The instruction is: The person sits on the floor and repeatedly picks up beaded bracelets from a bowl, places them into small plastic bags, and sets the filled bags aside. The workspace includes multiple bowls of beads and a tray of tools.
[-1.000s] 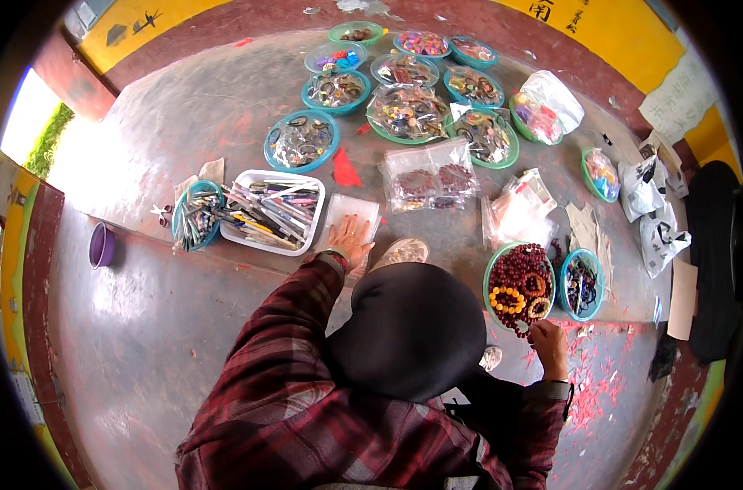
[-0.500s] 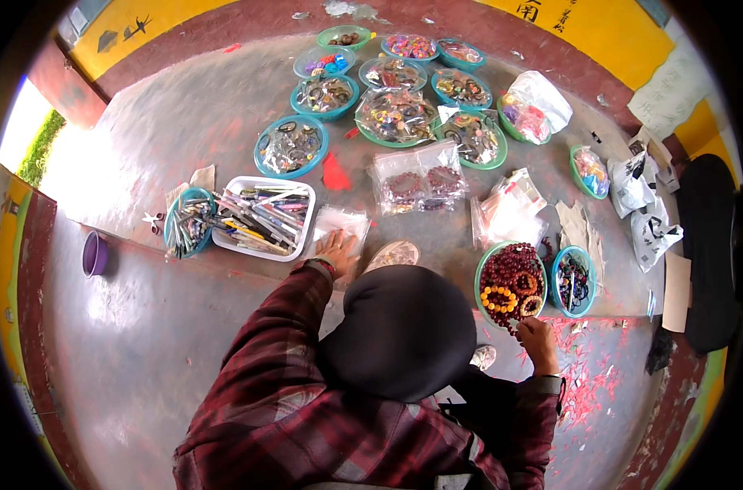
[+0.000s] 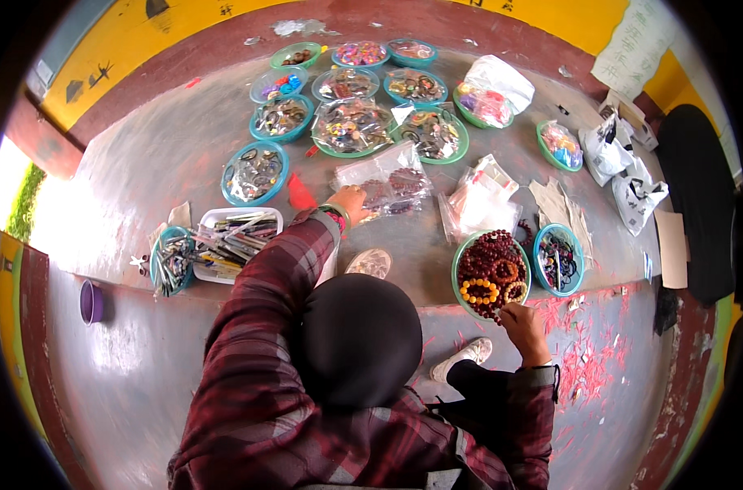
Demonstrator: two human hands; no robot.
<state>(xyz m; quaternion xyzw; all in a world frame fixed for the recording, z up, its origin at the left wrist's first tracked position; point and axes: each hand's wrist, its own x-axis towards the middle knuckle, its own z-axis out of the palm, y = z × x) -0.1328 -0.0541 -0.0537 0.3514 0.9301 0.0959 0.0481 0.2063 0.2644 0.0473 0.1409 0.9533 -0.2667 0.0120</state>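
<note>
With fingers curled, my left hand [image 3: 349, 202] is at the near left corner of a clear plastic bag [image 3: 388, 184] holding dark red bead bracelets; it seems to grip the bag's edge, though my fingertips are partly hidden. At the near rim of a green bowl [image 3: 455, 282], my right hand [image 3: 522, 325] pinches a string of dark red beads [image 3: 499, 317]. More dark red bead strings [image 3: 481, 255] fill that bowl, with a yellow-orange bracelet [image 3: 479, 291] on top. My dark covered head [image 3: 359, 339] hides part of the ledge's near edge.
Left of my arm stand a white tray of pens [image 3: 239, 233] and a blue basket of pens [image 3: 173, 260]. Several bowls [image 3: 355, 153] of packed trinkets lie beyond. Clear bags [image 3: 481, 200], a blue bowl [image 3: 580, 282] and white carrier bags [image 3: 637, 192] are rightward. A purple bucket [image 3: 92, 300] stands far left.
My left hand has left the flat plastic packets beside the pen tray and reached forward to the bag of bracelets. My right hand stays at the bead bowl. The view has shifted.
</note>
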